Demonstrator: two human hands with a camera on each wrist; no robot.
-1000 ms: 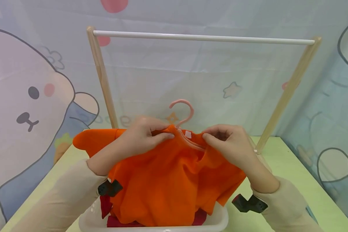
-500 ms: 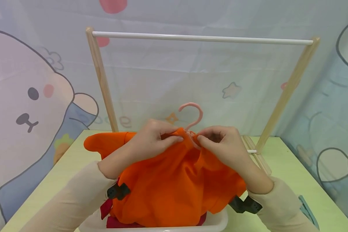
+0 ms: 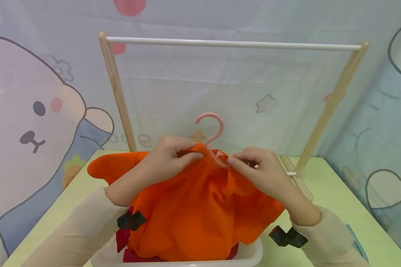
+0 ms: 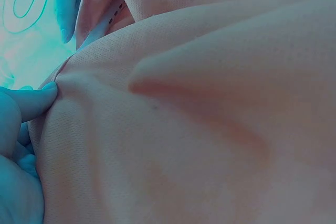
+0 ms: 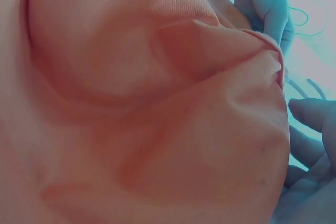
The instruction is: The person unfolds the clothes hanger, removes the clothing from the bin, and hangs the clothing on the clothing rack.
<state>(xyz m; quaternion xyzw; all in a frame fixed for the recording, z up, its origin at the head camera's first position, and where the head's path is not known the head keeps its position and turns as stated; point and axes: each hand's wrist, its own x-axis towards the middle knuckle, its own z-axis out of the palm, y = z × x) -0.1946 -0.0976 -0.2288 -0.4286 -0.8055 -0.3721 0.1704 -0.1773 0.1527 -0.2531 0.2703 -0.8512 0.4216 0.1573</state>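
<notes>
An orange short-sleeved shirt (image 3: 187, 211) hangs between my hands, its lower part down in a white basket (image 3: 245, 256). The curved hook of a pink clothes hanger (image 3: 220, 128) sticks up out of the neckline; the rest of the hanger is mostly hidden inside the shirt. With thumb and fingers, my left hand (image 3: 172, 155) pinches the cloth at the left side of the collar. My right hand (image 3: 262, 167) holds the right side of the neckline, thumb in front and fingers behind. In the left wrist view, the left thumb (image 4: 37, 100) presses on the cloth edge.
Behind the shirt stands a rack with a white rail (image 3: 234, 43) and wooden posts (image 3: 332, 107). Dark red cloth (image 3: 143, 256) lies in the basket. A teal object (image 3: 357, 244) is on the pale green table (image 3: 337, 185) by my right sleeve.
The hook and shirt swung right, then back left, with my left hand moving along. My hands stand slightly nearer each other than one second ago, and the neckline gap is narrower.
</notes>
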